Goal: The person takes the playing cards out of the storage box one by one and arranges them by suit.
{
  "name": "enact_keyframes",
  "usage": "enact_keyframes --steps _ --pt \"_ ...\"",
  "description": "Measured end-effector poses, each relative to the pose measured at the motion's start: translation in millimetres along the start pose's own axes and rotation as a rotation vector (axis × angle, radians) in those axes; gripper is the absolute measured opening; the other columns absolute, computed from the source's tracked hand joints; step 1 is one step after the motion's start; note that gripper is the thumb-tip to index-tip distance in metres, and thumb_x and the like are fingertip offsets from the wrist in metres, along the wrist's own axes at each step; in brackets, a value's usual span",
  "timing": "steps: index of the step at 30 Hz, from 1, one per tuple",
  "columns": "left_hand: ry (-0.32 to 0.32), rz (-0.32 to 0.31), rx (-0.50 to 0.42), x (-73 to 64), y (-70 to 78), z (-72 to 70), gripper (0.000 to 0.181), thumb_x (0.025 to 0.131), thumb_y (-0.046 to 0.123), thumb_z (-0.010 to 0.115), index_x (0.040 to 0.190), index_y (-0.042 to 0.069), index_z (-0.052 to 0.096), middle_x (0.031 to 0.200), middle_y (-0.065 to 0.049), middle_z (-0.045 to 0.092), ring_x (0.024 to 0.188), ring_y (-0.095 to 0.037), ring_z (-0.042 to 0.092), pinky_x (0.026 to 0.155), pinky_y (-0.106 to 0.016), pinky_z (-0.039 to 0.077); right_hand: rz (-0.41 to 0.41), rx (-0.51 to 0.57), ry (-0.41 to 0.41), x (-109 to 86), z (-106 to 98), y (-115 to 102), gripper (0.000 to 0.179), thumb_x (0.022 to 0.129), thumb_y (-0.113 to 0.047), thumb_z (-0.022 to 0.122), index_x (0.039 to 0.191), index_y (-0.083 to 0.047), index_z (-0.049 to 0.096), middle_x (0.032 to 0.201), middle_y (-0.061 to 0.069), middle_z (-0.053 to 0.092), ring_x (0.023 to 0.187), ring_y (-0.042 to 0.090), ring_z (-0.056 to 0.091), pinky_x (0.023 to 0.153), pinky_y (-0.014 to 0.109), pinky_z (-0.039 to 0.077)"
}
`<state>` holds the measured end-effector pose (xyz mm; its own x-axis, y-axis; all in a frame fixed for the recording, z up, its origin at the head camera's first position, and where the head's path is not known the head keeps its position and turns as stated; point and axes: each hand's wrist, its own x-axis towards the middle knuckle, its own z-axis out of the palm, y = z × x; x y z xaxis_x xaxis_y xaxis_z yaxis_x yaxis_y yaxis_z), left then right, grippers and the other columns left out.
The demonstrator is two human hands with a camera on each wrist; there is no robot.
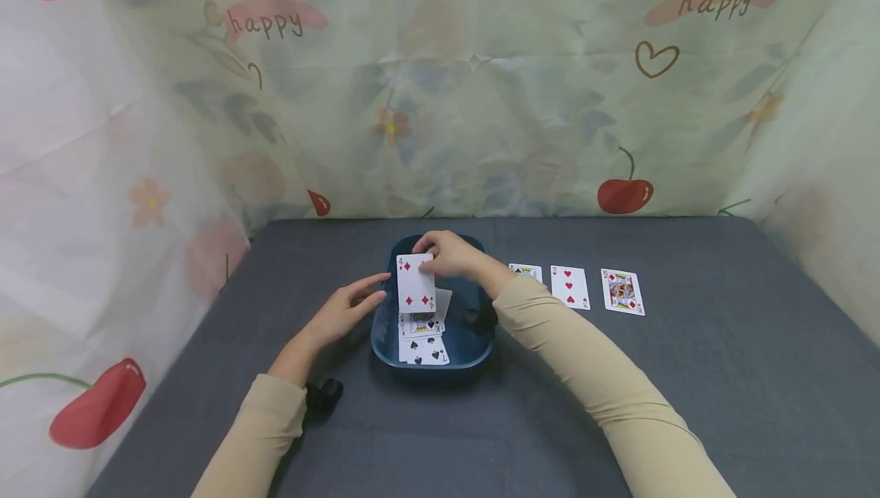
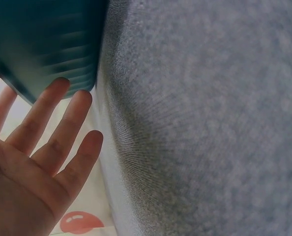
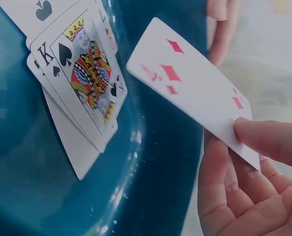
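At the left, a beige-sleeved left arm (image 1: 250, 429) slants from the near edge up and rightward, with a dark device (image 1: 326, 397) at the wrist. Its left hand (image 1: 346, 312) reaches to the left side of the blue tray (image 1: 470, 349), fingers extended and spread, holding nothing; whether the tips touch the rim I cannot tell. In the tray lie overlapping cards, among them a seven of spades (image 1: 429, 354) near and a king of spades (image 1: 425, 324) farther back. Over them the four of diamonds (image 1: 415, 288) is held above the pile, face showing. The right hand (image 1: 450, 255) pinches it by its far right part, thumb on the face and fingers behind, while the right arm (image 1: 584, 368) stretches from the near right across the tray's right side. Farther right on the worktop (image 1: 729, 376) lie a partly hidden card (image 1: 526, 272), a three of hearts (image 1: 570, 288) and a face card (image 1: 622, 292).
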<state>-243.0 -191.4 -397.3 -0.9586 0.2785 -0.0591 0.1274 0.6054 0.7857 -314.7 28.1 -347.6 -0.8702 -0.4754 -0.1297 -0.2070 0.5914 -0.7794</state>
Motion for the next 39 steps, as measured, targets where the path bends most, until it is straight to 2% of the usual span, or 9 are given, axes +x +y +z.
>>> enact_keyframes --steps 5,9,12,15,22,25,32,39 --pt "0.003 0.009 0.000 -0.2 0.2 -0.6 0.049 0.095 0.040 0.049 0.142 0.026 0.040 0.146 -0.013 0.041 0.126 -0.034 0.049 0.103 -0.054 0.039 -0.029 0.052 0.022 -12.5 -14 -2 0.028 0.088 -0.007 0.061 0.116 -0.005 0.057 0.100 0.016 0.069 0.078 0.015 0.060 0.072 0.030 0.054" --pt "0.013 0.019 0.008 0.3 -1.2 -0.2 0.048 0.096 0.038 0.049 0.142 0.025 0.040 0.145 -0.014 0.043 0.126 -0.034 0.049 0.103 -0.053 0.040 -0.055 0.066 0.046 -23.6 -25 0 0.027 0.088 -0.010 0.061 0.115 -0.006 0.058 0.096 0.015 0.070 0.072 0.014 0.058 0.065 0.025 0.049" --pt "0.019 0.030 0.017 0.5 -2.8 -0.1 0.047 0.097 0.034 0.048 0.142 0.022 0.040 0.144 -0.015 0.043 0.125 -0.034 0.050 0.102 -0.053 0.040 -0.066 0.094 0.045 -31.5 -32 4 0.027 0.089 -0.009 0.061 0.115 -0.006 0.058 0.098 0.015 0.069 0.072 0.015 0.057 0.063 0.024 0.046" --pt "0.025 0.029 0.009 1.1 -3.6 0.5 0.047 0.097 0.031 0.049 0.142 0.021 0.040 0.144 -0.016 0.043 0.125 -0.035 0.050 0.102 -0.053 0.041 -0.073 0.121 0.046 -38.0 -38 11 0.028 0.089 -0.008 0.060 0.116 -0.004 0.057 0.102 0.016 0.068 0.078 0.015 0.057 0.067 0.027 0.049" --pt "0.025 0.019 0.009 1.7 -4.2 1.4 0.048 0.097 0.031 0.049 0.142 0.020 0.040 0.145 -0.016 0.043 0.125 -0.035 0.050 0.101 -0.053 0.041 -0.030 0.155 0.069 -52.6 -51 25 0.029 0.090 -0.011 0.059 0.119 -0.007 0.056 0.114 0.017 0.065 0.090 0.020 0.062 0.083 0.039 0.053" --pt "0.021 0.019 0.021 2.3 -4.9 1.5 0.048 0.097 0.033 0.049 0.142 0.021 0.040 0.145 -0.015 0.042 0.125 -0.034 0.050 0.101 -0.052 0.042 -0.017 0.169 0.077 -59.9 -57 32 0.030 0.091 -0.013 0.058 0.121 -0.008 0.055 0.118 0.018 0.063 0.095 0.021 0.063 0.087 0.040 0.052" --pt "0.020 0.015 0.017 1.1 -1.5 1.0 0.048 0.096 0.035 0.050 0.141 0.023 0.041 0.145 -0.014 0.042 0.125 -0.033 0.050 0.102 -0.052 0.041 0.009 0.187 0.110 -74.0 -71 46 0.032 0.091 -0.017 0.058 0.123 -0.010 0.054 0.117 0.018 0.064 0.084 0.020 0.065 0.079 0.033 0.053" --pt "0.016 0.007 0.006 0.8 0.2 1.8 0.048 0.096 0.035 0.050 0.142 0.024 0.040 0.145 -0.013 0.043 0.126 -0.033 0.050 0.102 -0.052 0.041 0.043 0.167 0.153 -85.0 -81 64 0.034 0.091 -0.019 0.058 0.123 -0.009 0.053 0.111 0.017 0.066 0.082 0.017 0.063 0.080 0.029 0.052"
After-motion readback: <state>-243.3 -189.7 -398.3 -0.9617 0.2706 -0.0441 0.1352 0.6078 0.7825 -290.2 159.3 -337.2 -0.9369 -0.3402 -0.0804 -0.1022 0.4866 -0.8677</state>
